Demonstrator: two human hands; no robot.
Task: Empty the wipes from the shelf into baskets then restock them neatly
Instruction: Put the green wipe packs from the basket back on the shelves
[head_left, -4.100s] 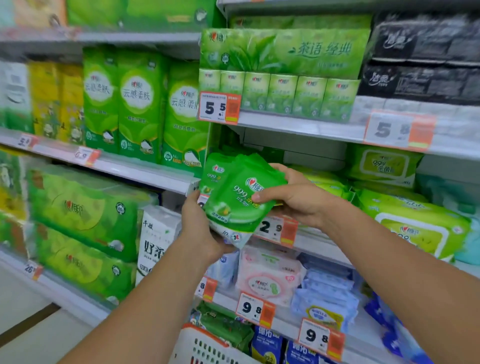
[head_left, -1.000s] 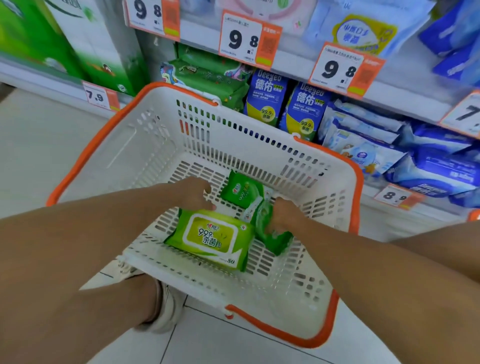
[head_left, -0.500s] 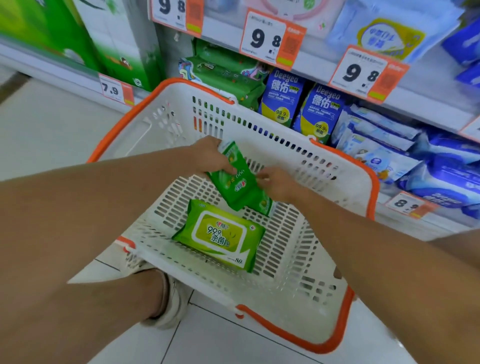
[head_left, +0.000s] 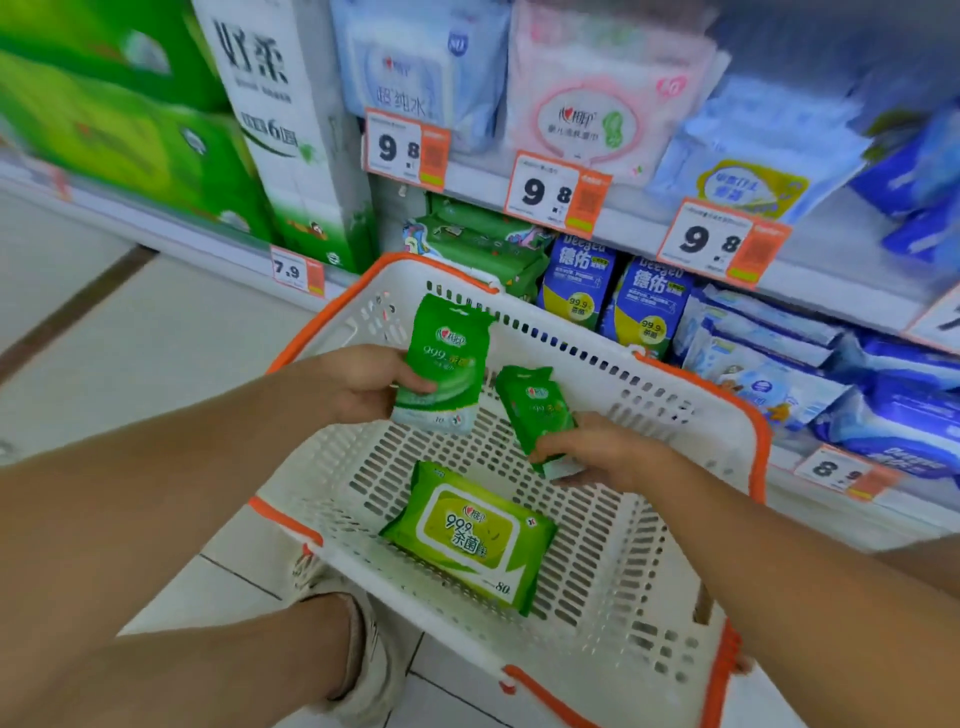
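Shelves (head_left: 623, 228) of packaged wipes with orange price tags (head_left: 558, 193) ran across twelve o'clock above a white basket (head_left: 670, 519). Left hand (head_left: 363, 384) pinched an upright small green pack (head_left: 447, 364) at ten o'clock; right hand (head_left: 608, 457) pinched another small pack (head_left: 535, 410). One large wipes pack (head_left: 467, 535) lay flat on the basket floor.

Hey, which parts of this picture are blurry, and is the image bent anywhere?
Head view: the green packs upper left and the blue packs far right are smeared; the large wipes pack in the basket reads sharply; wide-angle lens bows the shelf edges and stretches the forearms.
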